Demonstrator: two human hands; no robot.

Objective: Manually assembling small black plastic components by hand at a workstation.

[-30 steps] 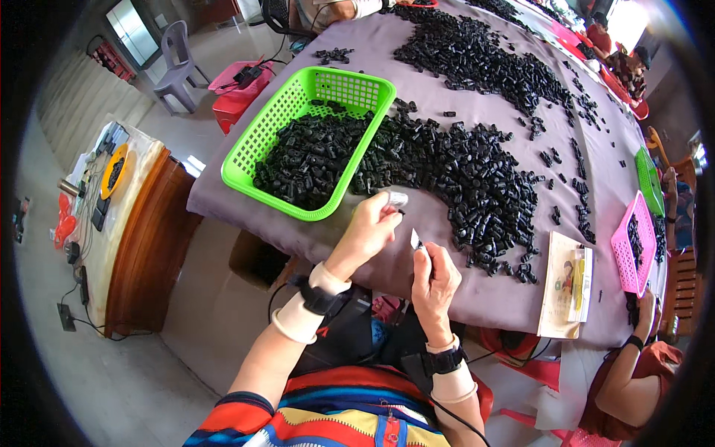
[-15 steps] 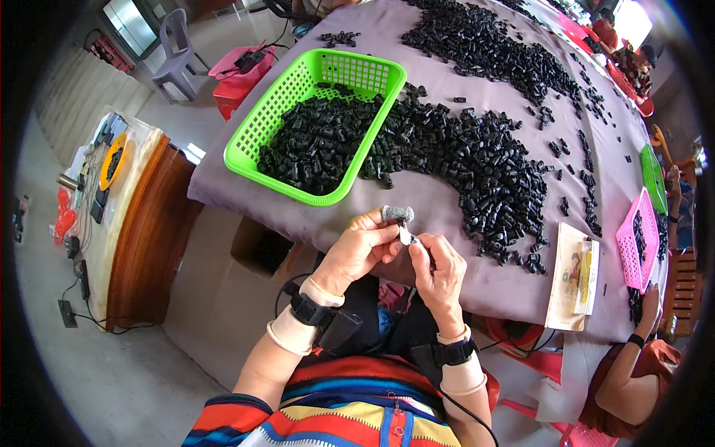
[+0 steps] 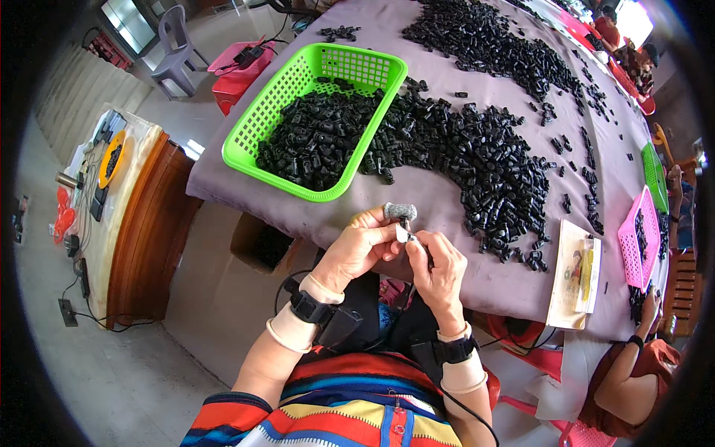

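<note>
Just off the table's near edge, both my hands meet over a small black part with a grey fuzzy cylindrical top (image 3: pixel 401 211). My left hand (image 3: pixel 363 246) is closed and pinches this part between thumb and fingers. A small white piece (image 3: pixel 403 233) shows below the fuzzy top, between the two hands. My right hand (image 3: pixel 439 272) is closed too, its fingertips up against the white piece. Something dark shows between the right fingers, too hidden to name. Beyond the hands, a green plastic basket (image 3: pixel 328 196) holds many small black plastic parts (image 3: pixel 320 138).
A large pile of black parts (image 3: pixel 491 175) spreads across the cloth-covered table (image 3: pixel 424 197). On the right are a booklet (image 3: pixel 564 283) and a pink basket (image 3: pixel 625 242). A co-worker's arm (image 3: pixel 633 365) is at lower right. A wooden cabinet (image 3: pixel 141 246) stands left; an open cardboard box (image 3: pixel 242 242) sits below the table.
Almost nothing differs. The grey fuzzy top has shifted slightly right and up, while both hands keep their grip. The view has tilted a little.
</note>
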